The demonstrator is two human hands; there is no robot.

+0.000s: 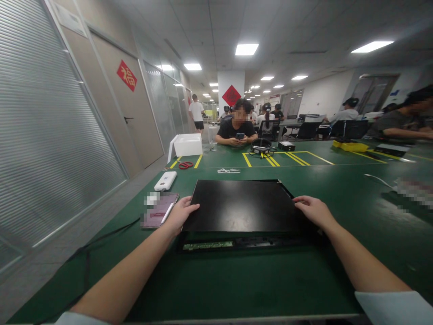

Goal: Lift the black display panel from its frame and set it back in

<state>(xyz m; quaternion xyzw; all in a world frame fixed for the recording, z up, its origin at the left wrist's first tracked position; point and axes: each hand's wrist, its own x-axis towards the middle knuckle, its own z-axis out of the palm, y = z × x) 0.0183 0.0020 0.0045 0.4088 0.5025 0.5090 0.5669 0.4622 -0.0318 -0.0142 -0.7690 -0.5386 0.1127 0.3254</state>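
A flat black screen panel (pixel 240 205) lies tilted over a black frame (pixel 287 241), its near edge standing off the frame. Along the near side of the frame shows a green circuit board strip (pixel 208 245). My left hand (pixel 181 212) grips the panel's left edge, thumb on top and the other fingers partly hidden at the side. At the opposite edge my right hand (pixel 313 210) is closed on the panel's right side, its fingertips partly out of sight. What lies under the panel is hidden.
On the green table (pixel 243 284), a phone-like device (pixel 160 211) and a white power bank (pixel 165 180) lie left. Beyond are red-handled scissors (pixel 186 165), small white pieces (pixel 228 171), a white foam box (pixel 188 145) and a yellow tray (pixel 350 146). A person (pixel 237 128) sits opposite with a phone.
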